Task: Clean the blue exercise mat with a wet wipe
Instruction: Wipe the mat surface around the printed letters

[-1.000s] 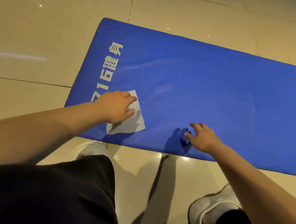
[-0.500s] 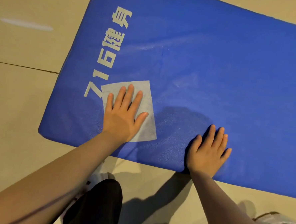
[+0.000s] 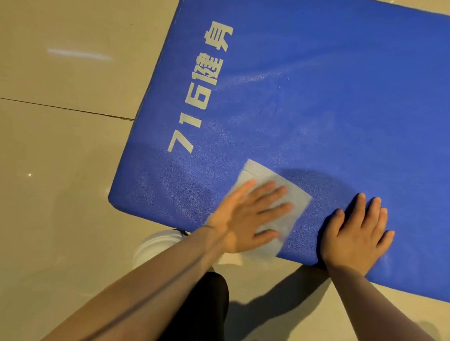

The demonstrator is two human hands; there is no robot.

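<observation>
The blue exercise mat (image 3: pixel 327 110) lies flat on a beige tiled floor (image 3: pixel 48 159), its near-left corner closest to the person. The left hand (image 3: pixel 250 216) presses a pale wet wipe (image 3: pixel 274 199) flat against the mat with straight, spread fingers; it pins the wipe under the palm rather than gripping it. The wipe sits at the mat's near edge, just below and to the right of the white printed lettering (image 3: pixel 200 89), and its lower corner appears to hang slightly past the edge, though blur there makes this uncertain. The right hand (image 3: pixel 357 233) rests open on the mat just beside the wipe, fingers extended and holding nothing, seemingly steadying the mat.

Judging by how things lie, the wiping is at an early stage. Only the near-left corner is under the wipe. A faint sheen runs across the surface above the hands, which may be dampness from a pass or simply light on the textured cover; the view does not settle it. The lettering area, the far edge and the long stretch running off to the right show no clear sign of being wiped, so most of the mat probably remains to be done.

A white shoe (image 3: pixel 158 245) shows below the mat's corner.
</observation>
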